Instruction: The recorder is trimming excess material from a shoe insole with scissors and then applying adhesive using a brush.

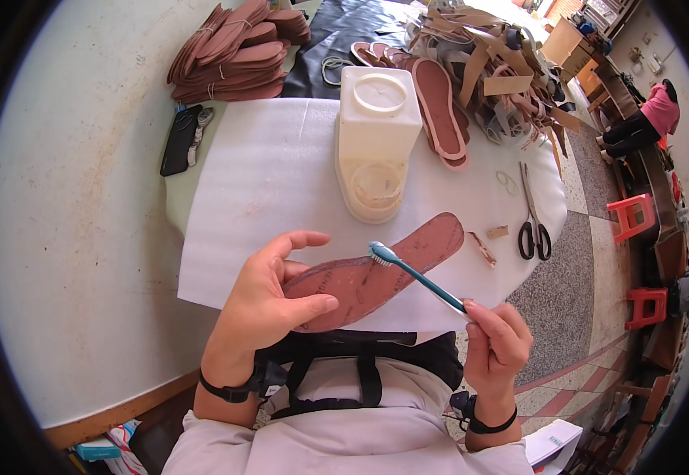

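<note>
My left hand (269,289) grips the wide end of a reddish-brown shoe insole (352,289), thumb on its upper face and the index finger stretched out above the edge. The insole slants up to the right over the white sheet. In my right hand (496,342) is a blue-green and white toothbrush (419,275), pinched near the end of its handle. Its bristles meet or hover just over the insole's far edge; I cannot tell which. Beyond the insole stands a cloudy white plastic container (377,138) with a round opening low on its near side.
Tied insole stacks (229,51) fill the back left, near a black phone (178,142) and a wristwatch (199,131). Pale-edged insoles (439,107) and a heap of strips (495,63) lie back right. Scissors (533,218) rest at the right edge. A person (657,115) bends over far right.
</note>
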`<action>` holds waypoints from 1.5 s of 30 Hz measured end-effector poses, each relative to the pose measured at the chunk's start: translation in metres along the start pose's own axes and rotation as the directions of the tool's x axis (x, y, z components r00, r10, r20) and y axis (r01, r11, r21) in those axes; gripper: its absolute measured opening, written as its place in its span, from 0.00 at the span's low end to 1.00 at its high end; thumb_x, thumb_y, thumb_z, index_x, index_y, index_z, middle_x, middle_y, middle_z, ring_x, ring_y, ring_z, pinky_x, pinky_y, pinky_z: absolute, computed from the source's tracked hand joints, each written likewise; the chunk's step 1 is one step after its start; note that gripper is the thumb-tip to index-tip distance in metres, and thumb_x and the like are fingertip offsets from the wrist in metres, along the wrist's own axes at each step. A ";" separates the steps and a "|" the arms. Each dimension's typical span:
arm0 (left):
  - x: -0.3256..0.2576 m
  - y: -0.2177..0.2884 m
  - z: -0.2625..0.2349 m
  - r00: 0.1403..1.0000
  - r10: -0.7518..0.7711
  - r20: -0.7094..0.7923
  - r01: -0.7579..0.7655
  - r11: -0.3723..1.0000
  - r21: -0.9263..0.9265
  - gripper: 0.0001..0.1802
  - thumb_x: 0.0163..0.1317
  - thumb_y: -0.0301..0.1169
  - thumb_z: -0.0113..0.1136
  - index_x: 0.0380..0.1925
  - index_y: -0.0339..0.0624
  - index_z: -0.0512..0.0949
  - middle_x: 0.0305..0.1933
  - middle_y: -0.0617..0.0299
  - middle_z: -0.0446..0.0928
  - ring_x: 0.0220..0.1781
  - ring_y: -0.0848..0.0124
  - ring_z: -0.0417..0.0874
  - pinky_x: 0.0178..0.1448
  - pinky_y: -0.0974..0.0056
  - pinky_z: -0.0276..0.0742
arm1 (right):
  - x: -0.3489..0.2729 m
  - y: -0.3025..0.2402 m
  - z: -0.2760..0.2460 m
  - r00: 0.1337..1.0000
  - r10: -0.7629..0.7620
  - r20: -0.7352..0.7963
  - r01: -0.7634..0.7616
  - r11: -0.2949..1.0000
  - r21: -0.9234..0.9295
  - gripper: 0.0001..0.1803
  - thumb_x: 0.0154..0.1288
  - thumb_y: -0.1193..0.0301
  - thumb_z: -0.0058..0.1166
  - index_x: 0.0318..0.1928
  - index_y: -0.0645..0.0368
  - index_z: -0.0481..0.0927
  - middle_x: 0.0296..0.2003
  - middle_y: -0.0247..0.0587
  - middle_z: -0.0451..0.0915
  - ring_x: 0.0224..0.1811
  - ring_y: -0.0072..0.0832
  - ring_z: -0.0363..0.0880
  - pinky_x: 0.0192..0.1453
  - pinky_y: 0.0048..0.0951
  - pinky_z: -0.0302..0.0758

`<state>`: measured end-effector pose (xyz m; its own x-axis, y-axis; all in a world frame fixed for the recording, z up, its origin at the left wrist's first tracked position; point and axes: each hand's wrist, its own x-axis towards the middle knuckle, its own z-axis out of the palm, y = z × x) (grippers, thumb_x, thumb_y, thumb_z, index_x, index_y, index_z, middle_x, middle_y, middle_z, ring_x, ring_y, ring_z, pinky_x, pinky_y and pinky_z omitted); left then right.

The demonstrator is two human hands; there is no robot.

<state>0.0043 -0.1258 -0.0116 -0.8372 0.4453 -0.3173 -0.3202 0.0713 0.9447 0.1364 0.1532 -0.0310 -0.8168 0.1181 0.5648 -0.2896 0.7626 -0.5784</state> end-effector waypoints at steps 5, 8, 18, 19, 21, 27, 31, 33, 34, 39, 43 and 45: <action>-0.004 0.001 0.000 1.000 0.015 -0.007 -0.015 1.000 -0.005 0.38 0.55 0.17 0.71 0.67 0.29 0.68 0.43 0.49 0.88 0.48 0.70 0.90 0.53 0.67 0.84 | 0.001 0.003 -0.004 0.998 -0.005 -0.059 0.000 0.997 -0.081 0.16 0.59 0.83 0.66 0.48 0.61 0.90 0.23 0.37 0.76 0.21 0.27 0.72 0.26 0.27 0.66; -0.004 0.000 -0.001 1.000 0.001 -0.007 -0.001 1.000 -0.007 0.40 0.52 0.16 0.73 0.67 0.30 0.68 0.43 0.51 0.88 0.47 0.70 0.90 0.53 0.68 0.84 | 0.002 0.006 -0.009 0.997 -0.001 -0.074 -0.008 0.992 -0.123 0.16 0.59 0.84 0.66 0.48 0.61 0.91 0.23 0.37 0.75 0.21 0.26 0.71 0.25 0.26 0.64; -0.007 0.000 -0.003 1.000 -0.001 -0.025 0.001 1.000 0.027 0.38 0.53 0.16 0.72 0.66 0.30 0.70 0.41 0.53 0.88 0.45 0.72 0.90 0.51 0.69 0.83 | 0.002 -0.003 -0.011 0.999 -0.053 -0.010 0.053 0.997 -0.058 0.16 0.58 0.82 0.67 0.48 0.60 0.91 0.22 0.36 0.74 0.20 0.27 0.71 0.23 0.27 0.64; -0.007 0.000 -0.003 0.999 0.006 -0.033 -0.005 1.000 0.023 0.39 0.51 0.15 0.72 0.66 0.31 0.70 0.40 0.54 0.88 0.44 0.73 0.90 0.50 0.69 0.83 | 0.003 -0.003 -0.011 0.998 -0.058 -0.007 0.058 0.996 -0.067 0.16 0.58 0.82 0.67 0.48 0.60 0.91 0.22 0.36 0.74 0.20 0.27 0.71 0.23 0.27 0.64; -0.008 0.002 -0.003 0.999 0.009 -0.043 -0.008 1.000 0.024 0.40 0.50 0.15 0.72 0.66 0.31 0.70 0.38 0.55 0.88 0.43 0.73 0.90 0.49 0.70 0.83 | 0.004 -0.002 -0.011 0.998 -0.054 -0.016 0.052 0.993 -0.105 0.16 0.59 0.82 0.67 0.48 0.60 0.91 0.22 0.35 0.74 0.20 0.27 0.71 0.23 0.27 0.64; -0.010 0.001 -0.007 0.999 0.016 -0.034 -0.014 0.999 0.038 0.40 0.49 0.15 0.72 0.66 0.31 0.70 0.37 0.55 0.88 0.41 0.74 0.90 0.47 0.71 0.82 | 0.004 0.009 -0.017 0.994 -0.035 -0.105 0.013 0.979 -0.205 0.16 0.60 0.82 0.66 0.49 0.60 0.91 0.22 0.36 0.74 0.20 0.27 0.70 0.24 0.27 0.63; -0.012 0.001 -0.007 0.999 0.041 -0.026 -0.040 0.998 0.042 0.38 0.51 0.14 0.72 0.65 0.31 0.70 0.37 0.55 0.88 0.42 0.74 0.89 0.48 0.71 0.82 | 0.007 0.013 -0.023 0.991 -0.027 -0.132 -0.004 0.974 -0.227 0.15 0.61 0.83 0.66 0.49 0.61 0.91 0.22 0.36 0.74 0.20 0.26 0.70 0.24 0.27 0.63; -0.012 0.001 -0.008 0.998 0.053 -0.026 -0.052 0.997 0.048 0.37 0.52 0.14 0.72 0.65 0.30 0.71 0.37 0.54 0.88 0.42 0.74 0.89 0.48 0.71 0.82 | 0.008 0.014 -0.024 0.990 -0.026 -0.141 -0.008 0.972 -0.234 0.15 0.61 0.83 0.66 0.49 0.61 0.91 0.22 0.36 0.74 0.20 0.26 0.70 0.24 0.26 0.63; -0.011 -0.001 -0.009 0.998 0.059 -0.026 -0.058 0.997 0.044 0.38 0.52 0.14 0.72 0.65 0.30 0.71 0.37 0.54 0.88 0.41 0.74 0.89 0.48 0.71 0.82 | 0.008 0.014 -0.024 0.990 -0.022 -0.142 -0.012 0.972 -0.235 0.15 0.61 0.83 0.66 0.49 0.61 0.91 0.22 0.36 0.74 0.20 0.26 0.70 0.24 0.26 0.63; -0.011 -0.001 -0.010 0.998 0.040 -0.038 -0.040 0.999 0.010 0.39 0.51 0.13 0.72 0.65 0.31 0.70 0.39 0.53 0.88 0.43 0.72 0.90 0.49 0.70 0.84 | 0.009 0.017 -0.026 0.989 -0.010 -0.147 -0.026 0.970 -0.243 0.14 0.62 0.83 0.65 0.48 0.61 0.91 0.22 0.37 0.74 0.20 0.26 0.70 0.24 0.26 0.63; -0.010 -0.001 -0.012 0.999 0.015 -0.041 -0.016 0.999 -0.033 0.40 0.51 0.13 0.72 0.66 0.29 0.69 0.41 0.49 0.89 0.45 0.69 0.91 0.51 0.68 0.86 | 0.007 0.017 -0.028 0.990 0.000 -0.140 -0.031 0.974 -0.223 0.14 0.62 0.83 0.65 0.49 0.62 0.90 0.23 0.38 0.75 0.21 0.25 0.71 0.25 0.26 0.63; -0.009 -0.003 -0.013 0.999 0.026 -0.039 -0.029 0.997 -0.071 0.39 0.51 0.13 0.72 0.66 0.28 0.68 0.43 0.47 0.89 0.46 0.67 0.92 0.52 0.66 0.87 | 0.006 0.017 -0.028 0.989 0.009 -0.145 -0.040 0.977 -0.211 0.15 0.62 0.84 0.65 0.49 0.63 0.90 0.24 0.38 0.76 0.21 0.25 0.71 0.25 0.26 0.64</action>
<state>0.0071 -0.1419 -0.0129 -0.8620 0.4118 -0.2955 -0.3267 -0.0055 0.9451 0.1407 0.1841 -0.0209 -0.7386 0.2160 0.6387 -0.1448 0.8744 -0.4631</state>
